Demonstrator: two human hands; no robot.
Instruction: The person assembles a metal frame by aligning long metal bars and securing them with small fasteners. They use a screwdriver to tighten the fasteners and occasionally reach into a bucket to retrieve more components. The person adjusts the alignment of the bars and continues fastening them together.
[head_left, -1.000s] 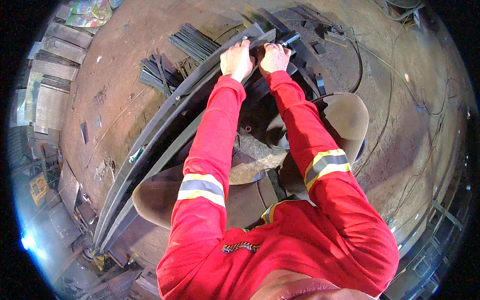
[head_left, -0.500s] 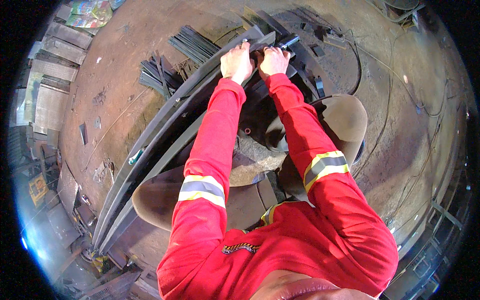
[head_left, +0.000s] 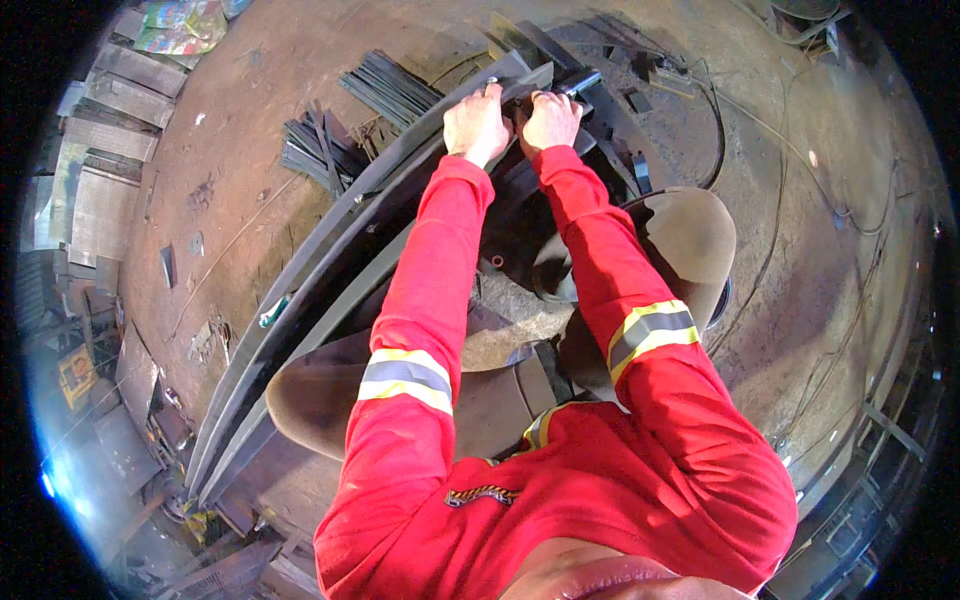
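Observation:
A long dark metal beam (head_left: 300,275) runs from the lower left up to the top middle, its edges bowed by the lens. Near its upper end my left hand (head_left: 477,125) is closed over the beam's edge, fingertips curled out of sight on the far side. Just right of it, my right hand (head_left: 549,122) is closed too, its fingers bent around something that I cannot make out. A shiny metal cylinder (head_left: 580,82) sticks out beyond the right hand. A small green-and-white object (head_left: 272,312) rests on the beam further down.
Bundles of thin metal bars (head_left: 390,88) lie on the dirty floor beyond the beam. A dark cable (head_left: 720,140) curves at the right. Metal plates (head_left: 105,215) line the far left. My bent knees (head_left: 690,235) flank the work.
Almost nothing differs; the view has shifted very slightly. Both hands stay closed at the beam's upper end.

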